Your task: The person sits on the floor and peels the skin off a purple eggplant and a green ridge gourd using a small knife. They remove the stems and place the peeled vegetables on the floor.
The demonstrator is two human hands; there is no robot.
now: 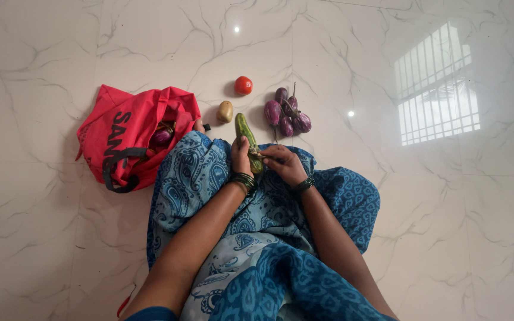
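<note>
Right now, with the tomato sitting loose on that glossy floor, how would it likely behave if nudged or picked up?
The tomato looks round and rests alone on the polished marble floor, so a nudge would probably send it rolling. Its smooth, shiny skin suggests it could slip in a loose grip. It appears small and firm, likely an easy one-hand lift, though hard squeezing might bruise it.

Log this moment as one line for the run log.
left hand: grips cucumber | right hand: at cucumber's near end | floor: tomato, potato, eggplants, red bag
</note>
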